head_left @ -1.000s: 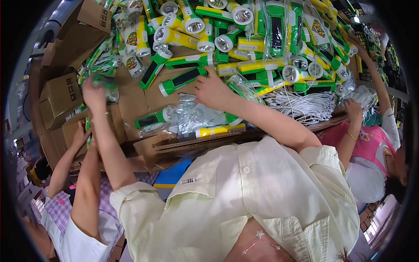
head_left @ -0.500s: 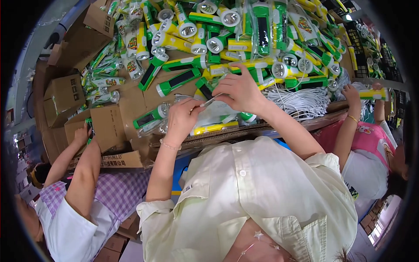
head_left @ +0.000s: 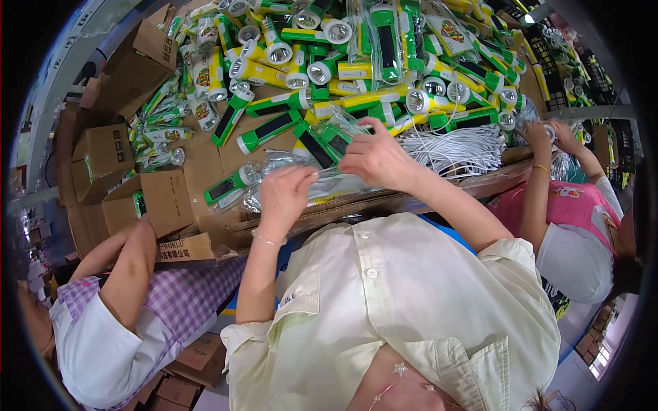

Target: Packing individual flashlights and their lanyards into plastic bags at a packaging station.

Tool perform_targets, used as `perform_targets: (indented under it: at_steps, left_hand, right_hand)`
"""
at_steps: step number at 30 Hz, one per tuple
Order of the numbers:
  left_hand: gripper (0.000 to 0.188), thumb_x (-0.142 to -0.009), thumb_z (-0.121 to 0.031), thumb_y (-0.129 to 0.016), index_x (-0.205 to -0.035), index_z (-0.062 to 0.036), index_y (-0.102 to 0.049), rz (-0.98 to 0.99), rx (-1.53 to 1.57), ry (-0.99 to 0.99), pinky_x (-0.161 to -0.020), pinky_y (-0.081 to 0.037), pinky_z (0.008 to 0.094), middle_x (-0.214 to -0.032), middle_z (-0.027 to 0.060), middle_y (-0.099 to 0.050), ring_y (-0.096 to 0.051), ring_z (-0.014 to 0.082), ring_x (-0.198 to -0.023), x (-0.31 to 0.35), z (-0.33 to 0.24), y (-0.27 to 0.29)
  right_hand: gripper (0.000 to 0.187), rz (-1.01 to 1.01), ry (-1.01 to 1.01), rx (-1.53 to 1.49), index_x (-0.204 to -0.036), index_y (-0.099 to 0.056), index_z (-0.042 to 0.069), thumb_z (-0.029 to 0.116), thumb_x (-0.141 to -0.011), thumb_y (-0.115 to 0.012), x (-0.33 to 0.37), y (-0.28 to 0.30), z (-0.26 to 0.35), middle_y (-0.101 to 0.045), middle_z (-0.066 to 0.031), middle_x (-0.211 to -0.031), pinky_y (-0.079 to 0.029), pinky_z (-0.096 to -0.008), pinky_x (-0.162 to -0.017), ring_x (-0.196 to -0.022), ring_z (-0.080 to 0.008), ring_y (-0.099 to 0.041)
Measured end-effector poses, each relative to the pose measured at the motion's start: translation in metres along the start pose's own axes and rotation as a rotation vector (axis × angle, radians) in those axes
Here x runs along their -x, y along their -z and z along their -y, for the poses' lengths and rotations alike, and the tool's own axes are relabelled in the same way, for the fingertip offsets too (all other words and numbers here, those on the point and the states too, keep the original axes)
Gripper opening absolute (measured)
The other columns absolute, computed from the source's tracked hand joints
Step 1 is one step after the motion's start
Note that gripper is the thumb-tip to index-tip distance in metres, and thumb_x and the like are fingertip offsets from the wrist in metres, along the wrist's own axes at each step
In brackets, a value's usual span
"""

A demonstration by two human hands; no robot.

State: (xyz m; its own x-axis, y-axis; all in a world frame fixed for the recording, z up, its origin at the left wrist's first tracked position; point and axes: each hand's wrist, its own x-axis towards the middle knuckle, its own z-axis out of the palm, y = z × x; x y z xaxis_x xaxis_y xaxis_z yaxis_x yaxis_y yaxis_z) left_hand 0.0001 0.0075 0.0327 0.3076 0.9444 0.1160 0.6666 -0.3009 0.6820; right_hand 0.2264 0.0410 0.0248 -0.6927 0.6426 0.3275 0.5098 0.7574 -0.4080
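My left hand (head_left: 284, 193) pinches one side of a clear plastic bag (head_left: 327, 174) between thumb and fingertips. My right hand (head_left: 375, 159) grips the same bag's edge a little farther right, with the index finger raised. The bag's edge is stretched between the two hands. Just beyond them lies a green flashlight (head_left: 317, 145) with a dark panel; whether it sits inside the plastic I cannot tell. Left of my left hand, a bagged green flashlight (head_left: 229, 185) lies on the cardboard. Below my hands, a yellow part shows partly through clear plastic.
A heap of green and yellow flashlights (head_left: 291, 58) covers the far side. White cables (head_left: 456, 149) lie bundled right of my right hand. Cardboard boxes (head_left: 103, 156) stand at the left. Co-workers' arms (head_left: 130, 257) reach in at left, and another person's hands (head_left: 552, 133) work at right.
The bag's edge is now stretched between my hands, where a thin, narrow strip showed before. The right-hand co-worker no longer holds up a yellow flashlight. The whole view has shifted slightly.
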Motion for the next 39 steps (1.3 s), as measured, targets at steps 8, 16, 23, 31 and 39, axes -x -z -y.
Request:
perform_targets:
  at_steps: [8, 16, 23, 31, 39]
  left_hand:
    - [0.015, -0.078, -0.020, -0.065, -0.085, -0.0068, -0.070, -0.011, -0.135, 0.067, -0.071, -0.047, 0.0372, -0.089, 0.0103, -0.067, -0.061, 0.0290, -0.085, 0.002, -0.017, 0.011]
    - [0.017, -0.078, -0.022, -0.066, -0.085, -0.0071, -0.067, 0.014, -0.467, 0.564, -0.071, -0.049, 0.0447, -0.085, 0.0139, -0.066, -0.063, 0.0350, -0.081, 0.023, 0.003, 0.030]
    - [0.009, -0.078, -0.006, -0.065, -0.072, -0.0015, -0.061, -0.310, 0.010, 0.651, -0.045, -0.043, 0.0279, -0.056, 0.0090, -0.059, -0.058, 0.0178, -0.048, 0.052, 0.032, 0.059]
    - [0.016, -0.083, -0.007, -0.064, -0.070, 0.0000, -0.057, -0.662, 0.009, 0.812, -0.038, -0.035, 0.0180, -0.054, 0.0013, -0.054, -0.048, 0.0046, -0.042, 0.087, 0.036, 0.120]
    - [0.014, -0.084, -0.006, -0.063, -0.072, 0.0001, -0.058, -0.656, 0.271, 0.941, -0.039, -0.035, 0.0178, -0.056, 0.0015, -0.055, -0.048, 0.0046, -0.044, 0.081, 0.027, 0.103]
  right_hand:
    - [0.016, 0.073, 0.053, 0.089, -0.081, -0.061, 0.013, 0.005, -0.066, -0.062, -0.006, 0.015, 0.027, -0.049, -0.0021, -0.073, -0.037, -0.0446, -0.092, -0.082, -0.0182, -0.054]
    - [0.010, 0.157, -0.070, 0.070, -0.077, -0.064, 0.016, 0.011, -0.068, -0.066, 0.019, 0.017, 0.009, -0.055, 0.0013, -0.068, -0.041, -0.0417, -0.089, -0.075, -0.0178, -0.057]
    - [0.019, 0.123, -0.451, -0.423, -0.087, -0.070, 0.014, 0.031, -0.078, -0.070, -0.012, -0.009, -0.024, -0.067, -0.0030, -0.084, -0.050, -0.0354, -0.067, -0.075, -0.0231, -0.064]
    - [0.104, 0.294, -0.464, 0.497, -0.138, -0.033, 0.008, 0.055, -0.057, -0.077, -0.070, -0.093, 0.001, -0.031, -0.0177, -0.141, -0.028, -0.0594, -0.098, -0.126, -0.0341, -0.034]
    - [0.110, 0.320, -0.622, 0.480, -0.143, -0.026, 0.016, 0.045, -0.052, -0.080, -0.039, -0.078, 0.017, -0.043, -0.0173, -0.128, -0.032, -0.0532, -0.094, -0.122, -0.0313, -0.039]
